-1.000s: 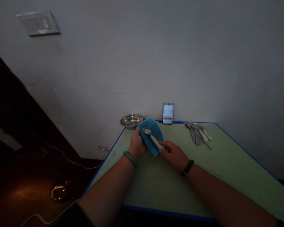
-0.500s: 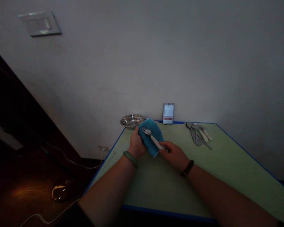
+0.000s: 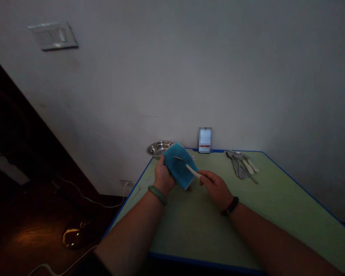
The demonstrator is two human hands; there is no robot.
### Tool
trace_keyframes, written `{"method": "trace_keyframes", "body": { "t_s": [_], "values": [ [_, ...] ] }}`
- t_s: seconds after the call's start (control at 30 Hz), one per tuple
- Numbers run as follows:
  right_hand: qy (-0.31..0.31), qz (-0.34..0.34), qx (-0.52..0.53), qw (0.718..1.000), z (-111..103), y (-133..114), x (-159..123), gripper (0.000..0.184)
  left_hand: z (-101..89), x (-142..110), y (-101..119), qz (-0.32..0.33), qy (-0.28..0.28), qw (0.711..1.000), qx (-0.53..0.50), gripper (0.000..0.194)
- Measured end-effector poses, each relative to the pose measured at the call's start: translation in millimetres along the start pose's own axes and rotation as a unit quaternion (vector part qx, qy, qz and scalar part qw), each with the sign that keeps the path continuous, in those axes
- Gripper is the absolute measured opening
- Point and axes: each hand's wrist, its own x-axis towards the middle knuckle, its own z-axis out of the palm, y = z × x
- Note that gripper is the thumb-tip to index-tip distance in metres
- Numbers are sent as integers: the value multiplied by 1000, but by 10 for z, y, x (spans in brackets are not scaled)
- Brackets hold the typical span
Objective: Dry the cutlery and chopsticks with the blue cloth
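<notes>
1. The left hand (image 3: 163, 177) is curled around a folded, teal-blue terry cloth (image 3: 178, 165). Its palm and thumb side press against the near edge of the cloth, and its fingers are hidden behind it, so how far they close cannot be seen.
2. The right hand (image 3: 216, 188) is nearly closed, its fingertips (image 3: 202, 177) pinching the end of a white-handled metal fork (image 3: 191, 169). The fork's grip is firm enough to hold it against the cloth, and the hand stands just beside the left one, not touching it.
3. The fork lies slanted across the face of the cloth, its handle reaching from the right fingertips toward the cloth's middle. Its metal head shows only as a thin sliver on the blue, so the tines cannot be told apart.
4. Neither hand clearly rests on the pale green table (image 3: 218, 234), which has a blue edge; the cloth appears lifted above it.
5. A shallow stainless-steel bowl (image 3: 157, 148) sits at the far corner, partly behind the cloth. A bundle of steel spoons and forks (image 3: 241, 165) lies at the far right of the table.
6. A pale green bangle (image 3: 157, 195) circles the left wrist, and a dark bead bracelet (image 3: 229, 206) circles the right.
7. A pixelated upright card (image 3: 205, 140) stands against the wall at the table's far edge.
</notes>
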Motion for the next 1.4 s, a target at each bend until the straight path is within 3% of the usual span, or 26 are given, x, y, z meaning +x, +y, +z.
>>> {"method": "trace_keyframes", "body": {
  "t_s": [0.1, 0.33, 0.6, 0.9, 1.1, 1.4],
  "values": [
    [1, 40, 37, 999, -2, 3, 19, 38, -20, 12, -8, -17, -23, 1000, -4, 61],
    [-6, 132, 170, 977, 38, -22, 51, 56, 17, -23, -27, -20, 8, 1000, 8, 60],
    [-12, 131, 233, 964, 50, -28, 49, 56, -2, 8, -54, -28, 5, 1000, 13, 59],
    [-40, 144, 217, 965, 23, -73, 26, 54, 24, -15, -41, -19, 0, 1000, 14, 61],
    [-42, 139, 181, 973, 22, 26, 49, 55, 63, -51, -30, -28, -18, 999, 10, 64],
    [-63, 11, 0, 998, 6, 10, 15, 49, 54, -39, -53, -24, -7, 999, 26, 56]
  ]
}}
